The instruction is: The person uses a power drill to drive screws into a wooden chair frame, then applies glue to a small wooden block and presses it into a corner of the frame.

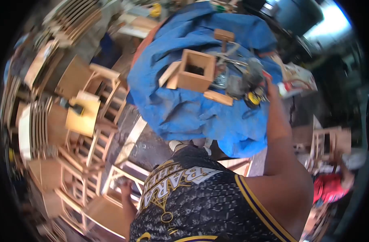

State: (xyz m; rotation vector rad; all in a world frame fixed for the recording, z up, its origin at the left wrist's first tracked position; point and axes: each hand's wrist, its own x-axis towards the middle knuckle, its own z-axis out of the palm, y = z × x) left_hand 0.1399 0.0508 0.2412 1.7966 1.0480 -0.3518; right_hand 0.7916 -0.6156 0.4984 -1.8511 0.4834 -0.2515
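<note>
My right hand [271, 88] reaches to the right side of a table draped with a blue tarp [172, 115]. It is at a cluster of tools, beside a red piece [266, 75] and a dark grey power tool [252, 76]. Its fingers are blurred and partly hidden. A yellow-and-black round item [253, 99] lies just below that cluster. Low on the left, my left hand [126, 188] is closed around something small and greyish that I cannot make out. Beneath it is a pale wooden frame [130, 167].
An open wooden box [186, 82], a wooden mallet [224, 35] and a loose wood block [218, 97] lie on the tarp. Stacked wooden chair frames [87, 149] crowd the left, with a drill [77, 108] on a board. A person in red [331, 187] is at the right.
</note>
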